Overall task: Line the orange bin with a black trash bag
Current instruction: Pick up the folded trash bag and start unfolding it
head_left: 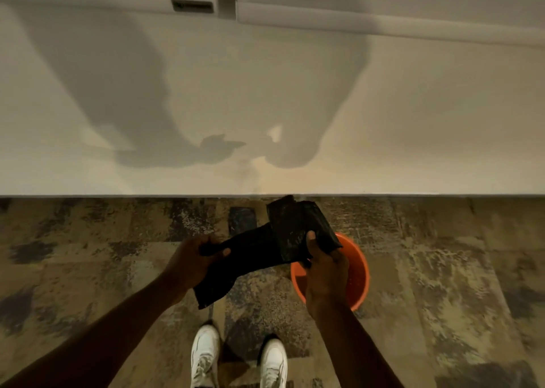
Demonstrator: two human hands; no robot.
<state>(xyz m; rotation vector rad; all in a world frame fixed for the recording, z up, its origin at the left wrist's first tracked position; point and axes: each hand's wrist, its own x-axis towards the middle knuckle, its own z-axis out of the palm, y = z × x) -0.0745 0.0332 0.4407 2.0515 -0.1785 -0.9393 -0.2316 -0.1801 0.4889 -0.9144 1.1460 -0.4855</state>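
Note:
A folded black trash bag [259, 249] is stretched between both hands, partly unfolded into a long strip. My left hand [191, 265] grips its lower left end. My right hand [324, 272] pinches the thicker folded part at the upper right, thumb on top. The orange bin [358, 272] stands upright on the floor just right of centre, under and behind my right hand, which hides part of its rim. Its inside looks bare where visible. The bag hangs above the bin's left rim and does not enter it.
A white wall [265, 92] rises just beyond the bin, with a skirting line [118, 195] at the floor. Patterned brown carpet [442, 255] surrounds the bin. My two white shoes [239, 361] stand below the hands, close to the bin.

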